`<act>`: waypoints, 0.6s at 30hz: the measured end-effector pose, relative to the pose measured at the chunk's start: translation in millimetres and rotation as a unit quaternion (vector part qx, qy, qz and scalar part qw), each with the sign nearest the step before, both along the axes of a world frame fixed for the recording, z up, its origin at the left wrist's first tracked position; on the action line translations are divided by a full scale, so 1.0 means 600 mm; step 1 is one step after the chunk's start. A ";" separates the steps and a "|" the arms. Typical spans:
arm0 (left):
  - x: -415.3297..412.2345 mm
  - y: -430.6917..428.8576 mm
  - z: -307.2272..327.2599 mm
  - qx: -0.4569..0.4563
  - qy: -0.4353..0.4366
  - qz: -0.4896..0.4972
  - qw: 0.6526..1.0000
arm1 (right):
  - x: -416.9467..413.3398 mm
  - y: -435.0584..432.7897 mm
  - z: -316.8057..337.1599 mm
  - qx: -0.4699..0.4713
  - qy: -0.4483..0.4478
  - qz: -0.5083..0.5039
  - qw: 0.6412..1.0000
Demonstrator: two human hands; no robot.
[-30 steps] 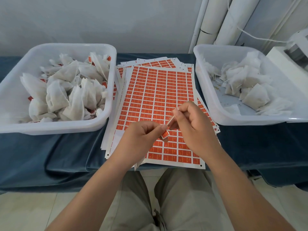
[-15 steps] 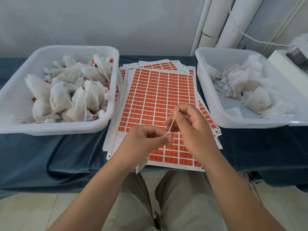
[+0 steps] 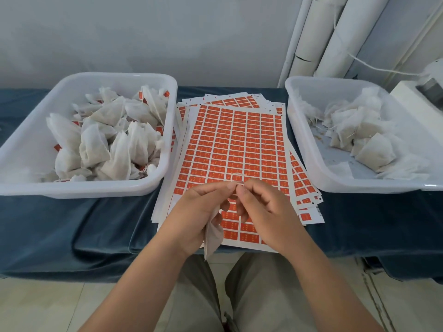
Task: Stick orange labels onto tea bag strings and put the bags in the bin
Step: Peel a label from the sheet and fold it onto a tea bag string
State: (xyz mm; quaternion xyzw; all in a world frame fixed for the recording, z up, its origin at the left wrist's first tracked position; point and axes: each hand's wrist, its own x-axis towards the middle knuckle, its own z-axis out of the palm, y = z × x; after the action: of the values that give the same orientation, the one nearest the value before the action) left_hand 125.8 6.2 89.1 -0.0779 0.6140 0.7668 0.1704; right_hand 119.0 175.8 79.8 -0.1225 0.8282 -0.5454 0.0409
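The left bin (image 3: 28,149), at the frame's left, holds a heap of labelled tea bags (image 3: 115,149). The right bin (image 3: 335,185) holds a smaller pile of unlabelled tea bags (image 3: 369,152), so the work looks well along but unfinished. At lower centre, over the label sheets (image 3: 235,144), the left hand (image 3: 199,212) clasps one tea bag (image 3: 213,236) in curled fingers, and the right hand (image 3: 266,209) pinches its string (image 3: 236,176). Whether a label is on cannot be told. Since half a second ago the fingertips have met, and the string, then straight, now loops above them.
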 end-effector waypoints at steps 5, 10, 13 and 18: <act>0.003 0.005 0.011 -0.078 0.051 0.013 0.996 | 0.007 -0.009 -0.005 -0.019 0.007 -0.044 0.999; 0.009 0.002 0.012 -0.150 0.129 0.032 0.980 | 0.012 -0.015 -0.007 -0.011 0.024 -0.041 0.999; 0.013 -0.001 0.013 -0.210 0.159 0.036 0.964 | 0.015 -0.015 -0.007 -0.002 0.044 -0.029 0.999; 0.014 -0.008 0.054 -0.271 0.222 0.067 0.934 | 0.019 -0.011 -0.003 -0.048 0.022 -0.033 0.998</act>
State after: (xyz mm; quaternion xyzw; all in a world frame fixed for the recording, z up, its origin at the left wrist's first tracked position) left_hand 134.3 1.4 121.4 0.0100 0.8141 0.5784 -0.0501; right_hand 130.2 169.3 78.3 -0.1093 0.8055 -0.5825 -0.0010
